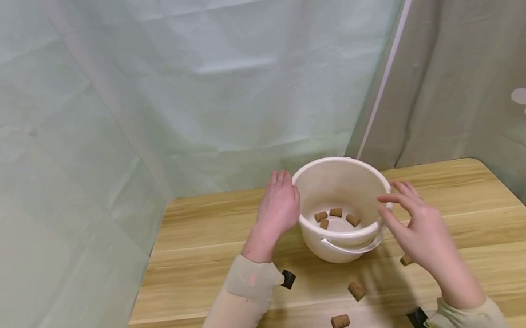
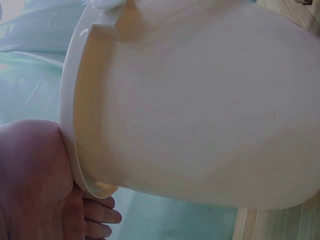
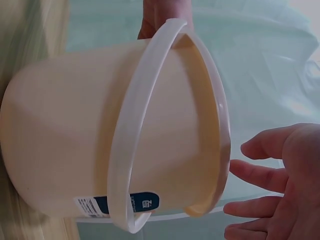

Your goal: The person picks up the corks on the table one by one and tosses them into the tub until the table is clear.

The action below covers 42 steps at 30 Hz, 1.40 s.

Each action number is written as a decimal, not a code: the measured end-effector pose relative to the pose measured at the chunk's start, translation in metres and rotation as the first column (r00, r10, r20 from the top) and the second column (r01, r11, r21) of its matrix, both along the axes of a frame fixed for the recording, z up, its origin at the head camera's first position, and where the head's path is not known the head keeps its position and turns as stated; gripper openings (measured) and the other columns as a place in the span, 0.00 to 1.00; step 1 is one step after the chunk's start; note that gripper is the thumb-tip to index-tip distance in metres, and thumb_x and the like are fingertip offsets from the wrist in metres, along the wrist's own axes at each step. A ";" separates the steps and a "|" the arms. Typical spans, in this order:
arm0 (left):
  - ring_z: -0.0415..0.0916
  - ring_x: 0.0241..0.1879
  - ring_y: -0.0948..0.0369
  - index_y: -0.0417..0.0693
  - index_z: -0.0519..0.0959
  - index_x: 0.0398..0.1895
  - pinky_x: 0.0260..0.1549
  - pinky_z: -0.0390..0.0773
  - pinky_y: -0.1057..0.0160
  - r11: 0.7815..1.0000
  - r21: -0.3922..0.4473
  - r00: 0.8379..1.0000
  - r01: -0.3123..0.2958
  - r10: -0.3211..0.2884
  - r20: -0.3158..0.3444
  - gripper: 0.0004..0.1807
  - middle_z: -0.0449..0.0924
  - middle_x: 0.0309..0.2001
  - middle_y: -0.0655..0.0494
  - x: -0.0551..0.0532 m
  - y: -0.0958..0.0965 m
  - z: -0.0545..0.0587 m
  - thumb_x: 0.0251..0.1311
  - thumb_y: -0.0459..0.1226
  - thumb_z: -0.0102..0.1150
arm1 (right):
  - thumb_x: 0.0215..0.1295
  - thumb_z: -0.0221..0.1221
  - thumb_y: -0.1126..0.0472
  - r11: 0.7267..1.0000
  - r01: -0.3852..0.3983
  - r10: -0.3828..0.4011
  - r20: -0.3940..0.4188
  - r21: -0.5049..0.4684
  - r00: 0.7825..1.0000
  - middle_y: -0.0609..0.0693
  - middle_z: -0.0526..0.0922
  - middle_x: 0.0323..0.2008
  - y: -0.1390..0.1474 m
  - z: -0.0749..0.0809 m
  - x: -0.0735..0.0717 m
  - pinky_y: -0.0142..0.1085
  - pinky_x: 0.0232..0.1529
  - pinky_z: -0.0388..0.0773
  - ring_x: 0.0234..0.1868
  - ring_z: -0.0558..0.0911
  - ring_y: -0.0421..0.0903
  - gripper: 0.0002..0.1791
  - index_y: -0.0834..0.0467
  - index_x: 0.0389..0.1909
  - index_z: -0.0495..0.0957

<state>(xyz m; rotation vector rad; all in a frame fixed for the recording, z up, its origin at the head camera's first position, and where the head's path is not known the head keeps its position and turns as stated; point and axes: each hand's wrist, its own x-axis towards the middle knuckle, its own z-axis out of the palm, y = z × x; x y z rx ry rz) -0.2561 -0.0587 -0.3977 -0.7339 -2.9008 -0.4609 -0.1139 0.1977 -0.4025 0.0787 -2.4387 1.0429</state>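
A cream plastic bucket stands upright on the table, several brown corks lying on its floor. Its white handle hangs down at the near side. At the bucket's left rim rests my left hand, fingers extended past the edge; the left wrist view shows its palm against the rim. My right hand is at the right rim, thumb and fingers spread and holding nothing. In the right wrist view the right index fingertip is at the rim; whether it touches I cannot tell.
On the wooden table, one cork lies near the front, another just before the bucket, and a third partly behind my right hand. Pale green curtains hang behind and at the left, a grey flowered one at the right.
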 end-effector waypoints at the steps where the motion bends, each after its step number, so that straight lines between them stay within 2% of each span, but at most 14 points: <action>1: 0.51 0.83 0.42 0.25 0.59 0.79 0.82 0.43 0.51 1.000 0.000 1.000 -0.001 0.001 0.001 0.29 0.59 0.80 0.31 0.000 0.000 0.000 0.87 0.37 0.36 | 0.76 0.66 0.58 1.000 0.003 -0.003 -0.005 -0.001 1.000 0.68 0.72 0.74 0.001 0.000 0.001 0.68 0.76 0.60 0.79 0.63 0.69 0.14 0.61 0.54 0.87; 14: 0.54 0.82 0.42 0.23 0.61 0.78 0.82 0.44 0.50 1.000 -0.008 1.000 0.011 -0.012 -0.023 0.28 0.62 0.78 0.30 -0.002 0.001 0.001 0.86 0.36 0.37 | 0.78 0.64 0.54 0.999 0.053 -0.053 -0.007 0.003 0.999 0.68 0.71 0.75 0.017 -0.006 0.009 0.71 0.73 0.62 0.79 0.64 0.69 0.16 0.61 0.55 0.86; 23: 0.51 0.83 0.42 0.25 0.60 0.79 0.82 0.42 0.51 1.000 0.009 1.000 0.005 -0.005 0.007 0.28 0.60 0.79 0.31 0.000 0.001 0.001 0.87 0.37 0.36 | 0.77 0.64 0.56 0.996 0.077 -0.077 0.007 0.040 0.997 0.71 0.72 0.73 0.030 -0.015 0.016 0.73 0.72 0.63 0.77 0.65 0.72 0.14 0.61 0.55 0.86; 30: 0.53 0.82 0.43 0.24 0.61 0.78 0.82 0.43 0.51 1.000 0.026 1.000 0.011 -0.011 -0.015 0.28 0.61 0.79 0.31 -0.002 0.001 -0.001 0.86 0.36 0.36 | 0.79 0.62 0.54 0.993 0.088 -0.093 0.076 0.076 0.993 0.73 0.69 0.74 0.046 -0.024 0.024 0.76 0.70 0.61 0.77 0.63 0.74 0.17 0.61 0.57 0.85; 42: 0.49 0.83 0.43 0.26 0.60 0.80 0.82 0.42 0.52 0.999 0.042 1.000 -0.015 0.014 0.020 0.29 0.57 0.81 0.33 -0.002 0.002 -0.001 0.87 0.38 0.35 | 0.78 0.62 0.55 0.975 0.076 -0.120 0.206 0.210 0.971 0.79 0.66 0.72 0.079 -0.049 0.034 0.83 0.61 0.62 0.74 0.61 0.81 0.17 0.64 0.56 0.85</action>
